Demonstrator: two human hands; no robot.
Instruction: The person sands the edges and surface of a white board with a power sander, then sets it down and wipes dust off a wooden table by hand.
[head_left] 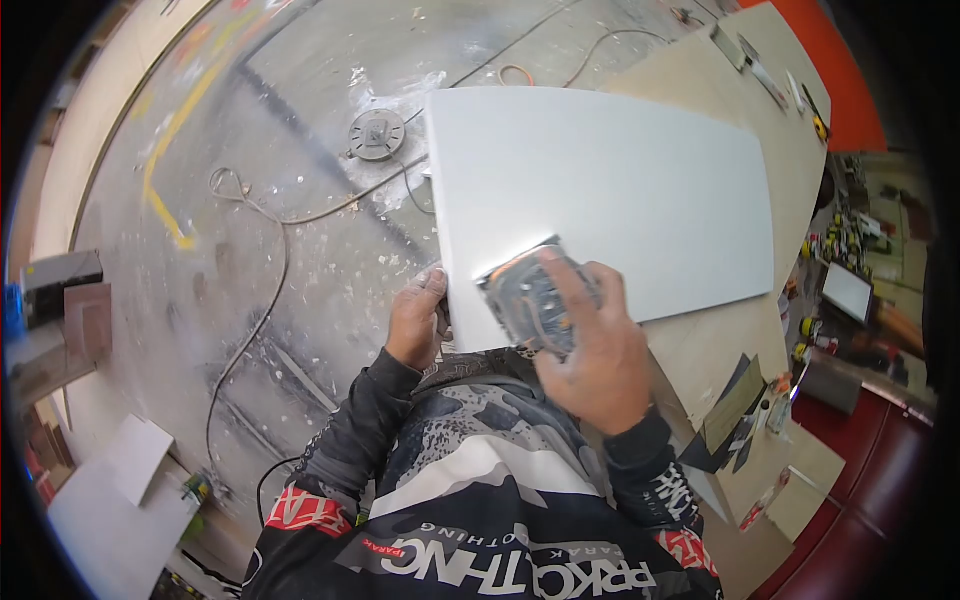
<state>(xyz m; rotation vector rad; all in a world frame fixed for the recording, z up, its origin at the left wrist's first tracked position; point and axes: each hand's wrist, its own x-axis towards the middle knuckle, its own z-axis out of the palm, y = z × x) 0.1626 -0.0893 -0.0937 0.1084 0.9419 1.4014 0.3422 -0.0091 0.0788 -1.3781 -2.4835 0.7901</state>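
Note:
A white panel lies before me with its near left corner close to my body. My left hand is closed on the panel's left edge, thumb on the rim and the other fingers mostly hidden below. A dusty, dark, square sander with a bit of orange rests on the panel near that corner, slightly blurred. From above, my right hand wraps round the sander, its fingers over the top.
Under the panel is a wooden board table with sandpaper sheets at the right. A cable and a round grey cable reel lie on the dusty floor to the left. Tools sit at the far right corner.

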